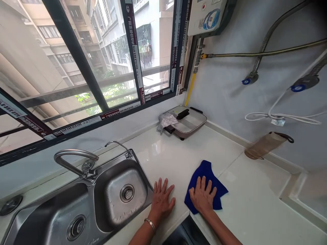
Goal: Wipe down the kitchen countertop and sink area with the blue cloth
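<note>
My left hand lies flat on the white counter just right of the sink, fingers spread, with a metal bracelet on the wrist. It holds nothing. A dark blue cloth is spread unevenly on the counter to its right. On top of that cloth rests my right hand, palm down with its fingers apart, pressing on the fabric without gripping it.
A double steel sink with a curved faucet fills the left. In the back corner sit an electric pan and a silvery cloth. A brown cylindrical pouch leans at the right wall. Hoses and a white cable hang above.
</note>
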`<control>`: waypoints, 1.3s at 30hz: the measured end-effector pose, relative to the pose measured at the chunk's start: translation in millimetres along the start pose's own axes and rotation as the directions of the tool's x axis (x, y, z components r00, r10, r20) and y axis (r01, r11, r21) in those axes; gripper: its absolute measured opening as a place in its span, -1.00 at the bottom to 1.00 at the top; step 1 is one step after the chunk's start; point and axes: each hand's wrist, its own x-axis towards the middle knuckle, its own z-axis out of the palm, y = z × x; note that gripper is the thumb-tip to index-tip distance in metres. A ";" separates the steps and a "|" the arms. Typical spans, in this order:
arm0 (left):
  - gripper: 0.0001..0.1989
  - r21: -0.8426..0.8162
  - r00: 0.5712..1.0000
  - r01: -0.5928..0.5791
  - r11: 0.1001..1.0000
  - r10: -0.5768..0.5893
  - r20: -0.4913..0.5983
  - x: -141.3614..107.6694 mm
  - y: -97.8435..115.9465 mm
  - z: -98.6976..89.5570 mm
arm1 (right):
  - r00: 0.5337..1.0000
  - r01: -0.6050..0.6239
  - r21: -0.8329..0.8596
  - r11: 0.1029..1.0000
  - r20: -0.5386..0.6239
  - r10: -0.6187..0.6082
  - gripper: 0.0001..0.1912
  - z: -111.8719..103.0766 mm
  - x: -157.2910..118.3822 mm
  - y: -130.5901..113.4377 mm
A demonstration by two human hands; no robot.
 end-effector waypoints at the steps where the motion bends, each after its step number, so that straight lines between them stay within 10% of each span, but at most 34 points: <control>1: -0.36 0.003 1.000 -0.003 1.000 0.003 0.002 0.2 -0.8 1.0 | 1.000 0.016 -0.002 1.000 0.006 -0.016 -0.27 2.4 7.7 -5.0; 11: -0.36 -0.076 0.990 0.042 0.996 -0.031 0.138 5.0 0.5 -11.7 | 0.979 0.183 0.091 0.979 0.078 -0.190 -0.27 31.2 104.1 -63.0; 22: -0.35 -0.106 0.941 0.124 0.987 -0.083 0.328 9.7 5.2 -25.8 | 0.921 0.298 0.460 0.836 0.092 -0.379 -0.18 57.2 160.9 -185.8; 29: -0.28 -0.015 0.928 0.095 0.995 -0.083 0.363 10.6 2.6 -19.6 | 0.718 0.519 0.652 0.553 0.018 -0.696 -0.20 55.8 158.3 -234.8; 35: -0.34 -0.001 0.943 0.093 0.996 -0.088 0.322 12.2 2.5 -23.7 | 0.502 0.608 0.720 0.334 -0.022 -0.864 -0.28 47.1 161.2 -208.5; 39: -0.32 0.016 0.962 0.064 0.998 -0.066 0.263 11.0 -2.5 -18.5 | 0.453 0.606 0.752 0.260 -0.057 -0.890 -0.28 39.3 158.2 -175.8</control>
